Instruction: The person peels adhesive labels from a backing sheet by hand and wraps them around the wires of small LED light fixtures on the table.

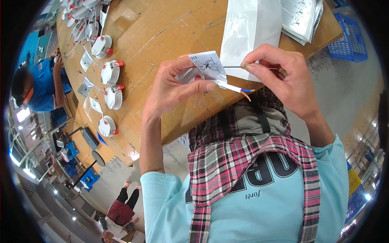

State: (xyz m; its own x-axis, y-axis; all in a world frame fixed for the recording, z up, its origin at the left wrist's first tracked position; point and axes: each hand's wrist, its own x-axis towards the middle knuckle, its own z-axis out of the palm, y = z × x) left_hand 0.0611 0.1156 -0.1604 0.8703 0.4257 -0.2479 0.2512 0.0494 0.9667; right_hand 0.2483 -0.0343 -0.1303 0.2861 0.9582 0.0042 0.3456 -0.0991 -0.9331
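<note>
My left hand [172, 83] is closed around a small white round lamp fitting [187, 75], mostly hidden by the fingers. Its thumb presses a white cable [227, 86] whose stripped end shows blue and brown wires. A folded white printed label [210, 69] stands up above that cable. Between thumb and fingertips, my right hand [279, 75] pinches a thin dark rod-like piece [234, 67], which runs level toward the label. Whether the piece is stiff or flexible I cannot make out. Both hands are held over the near edge of the wooden table [170, 44].
Several similar white lamp fittings [110, 73] with red clips and labels line the table's left side, with a pile [83, 18] behind. A white plastic bag [239, 36] and a stack of printed sheets [302, 18] lie at the far right. A blue basket [346, 38] stands beyond; a co-worker [42, 85] is at left.
</note>
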